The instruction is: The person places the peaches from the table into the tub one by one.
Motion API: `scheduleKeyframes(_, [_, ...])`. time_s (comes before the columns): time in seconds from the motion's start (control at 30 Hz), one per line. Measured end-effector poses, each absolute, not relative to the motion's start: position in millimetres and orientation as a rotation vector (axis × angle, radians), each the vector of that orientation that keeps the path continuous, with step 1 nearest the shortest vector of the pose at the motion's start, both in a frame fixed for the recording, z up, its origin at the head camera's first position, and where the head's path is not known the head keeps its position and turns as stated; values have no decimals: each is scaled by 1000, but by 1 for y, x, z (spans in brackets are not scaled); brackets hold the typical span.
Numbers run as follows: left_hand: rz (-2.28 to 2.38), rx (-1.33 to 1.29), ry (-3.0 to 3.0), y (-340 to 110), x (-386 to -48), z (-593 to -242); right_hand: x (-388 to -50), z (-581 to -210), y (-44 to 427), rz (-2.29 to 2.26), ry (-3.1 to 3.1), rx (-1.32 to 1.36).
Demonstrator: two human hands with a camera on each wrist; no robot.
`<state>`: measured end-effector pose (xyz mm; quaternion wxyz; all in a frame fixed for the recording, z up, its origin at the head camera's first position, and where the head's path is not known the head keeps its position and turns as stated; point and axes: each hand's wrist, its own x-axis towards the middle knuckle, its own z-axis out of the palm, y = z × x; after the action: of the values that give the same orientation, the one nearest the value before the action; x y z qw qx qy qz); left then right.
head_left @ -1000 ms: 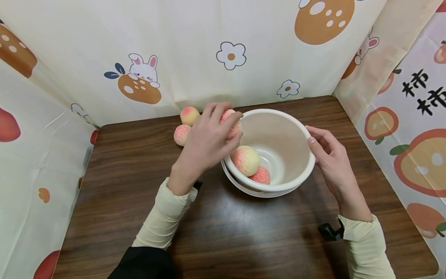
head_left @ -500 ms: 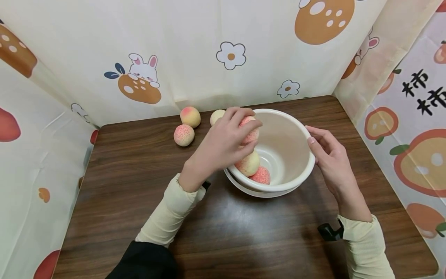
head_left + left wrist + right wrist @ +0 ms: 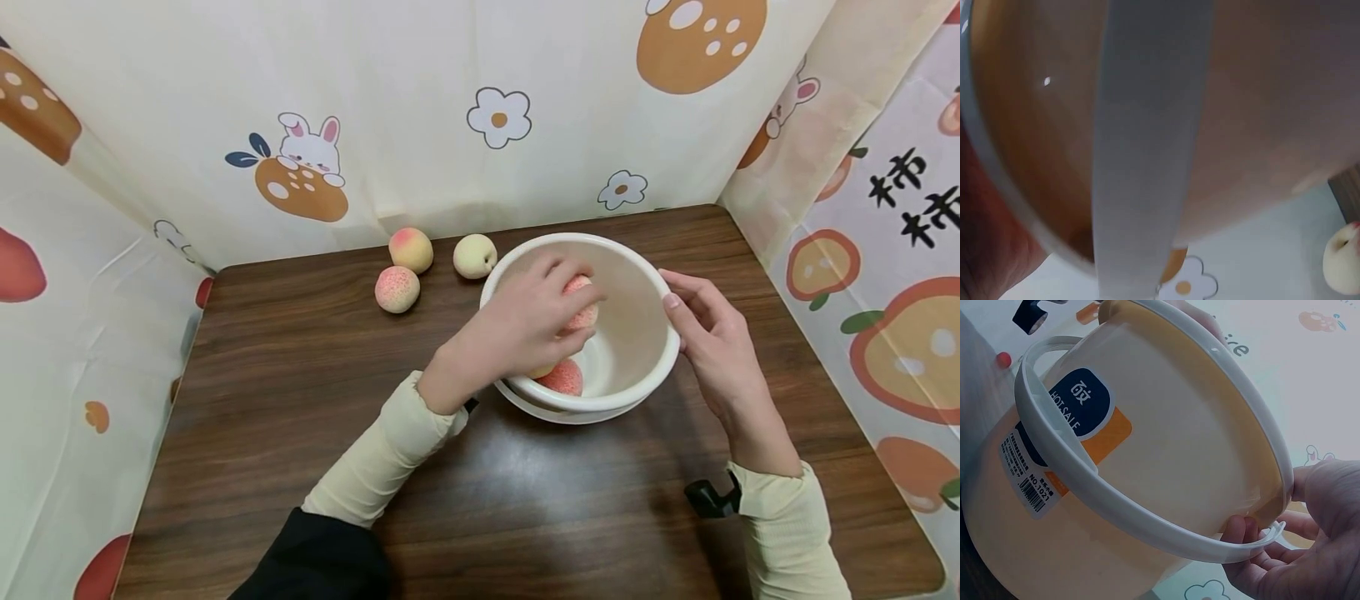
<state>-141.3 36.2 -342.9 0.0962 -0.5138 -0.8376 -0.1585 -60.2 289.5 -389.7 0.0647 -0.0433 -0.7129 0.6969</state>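
Note:
Inside the mouth of a white bucket (image 3: 637,392), my left hand (image 3: 517,321) grips a pink speckled peach (image 3: 583,307). Below that hand, a red-pink peach (image 3: 564,377) lies in the bucket beside another that the hand mostly covers. My right hand (image 3: 712,350) holds the bucket's right rim, thumb on top. In the right wrist view the right hand (image 3: 1322,531) pinches the rim where the white handle (image 3: 1147,522) joins it. The left wrist view is filled by the bucket wall and a pale band (image 3: 1147,150); the held peach does not show there.
Left of the bucket on the brown table (image 3: 300,400) lie a pale peach (image 3: 475,256), a yellow-pink peach (image 3: 411,250) and a speckled peach (image 3: 397,289). A patterned curtain (image 3: 405,100) stands along the table's back edge, with more at both sides.
My left hand has carried the peach rightward, from over the bucket's left rim to inside its mouth. The pale peach behind that hand has come into view. My right hand stays on the rim.

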Motion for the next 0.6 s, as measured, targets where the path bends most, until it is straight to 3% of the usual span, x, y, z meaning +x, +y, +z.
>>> scheduleKeyframes(0.6, [-305, -1735, -2644, 62, -133, -349, -61, -390, 290, 2119, -2129, -122])
